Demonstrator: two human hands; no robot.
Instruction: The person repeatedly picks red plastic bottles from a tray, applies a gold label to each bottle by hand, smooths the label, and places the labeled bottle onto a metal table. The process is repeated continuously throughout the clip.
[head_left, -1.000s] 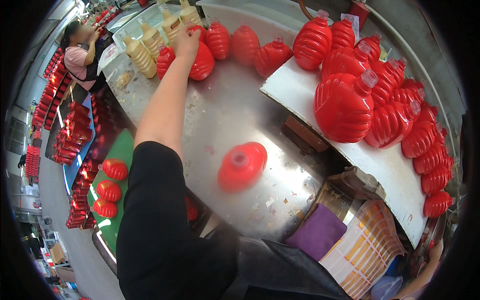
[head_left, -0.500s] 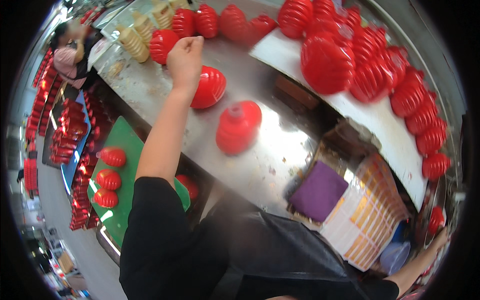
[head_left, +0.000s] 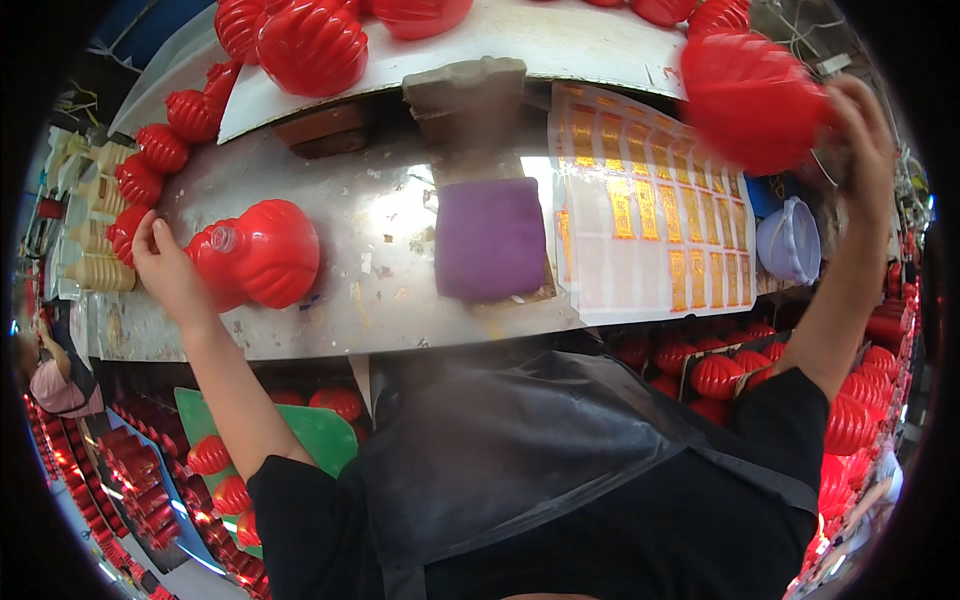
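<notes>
At the right, my right hand (head_left: 862, 140) grips a large red ribbed bottle (head_left: 752, 105) at its right end; both are smeared by motion. My left hand (head_left: 170, 262) reaches over the far left of the metal table (head_left: 365, 310). Its fingers are curled together beside a small red bottle (head_left: 126, 236), and what they hold, if anything, is hidden. Close by that wrist lie two more red bottles, one (head_left: 275, 255) on the right and one (head_left: 212, 275) partly behind my hand, with a clear neck pointing up between them.
A folded purple cloth (head_left: 490, 240) lies mid-table. Beside it rests a sheet of gold labels (head_left: 655, 215). Farther right hangs a lilac bucket (head_left: 790, 240). Red bottles stand along a white raised board (head_left: 580, 45). Cream bottles (head_left: 100, 240) line the left end. A green board (head_left: 195, 405) sits low left.
My view has turned right. My right hand has come up from the lower right with a red bottle in it. My left hand stays by the red bottles at the table's left end.
</notes>
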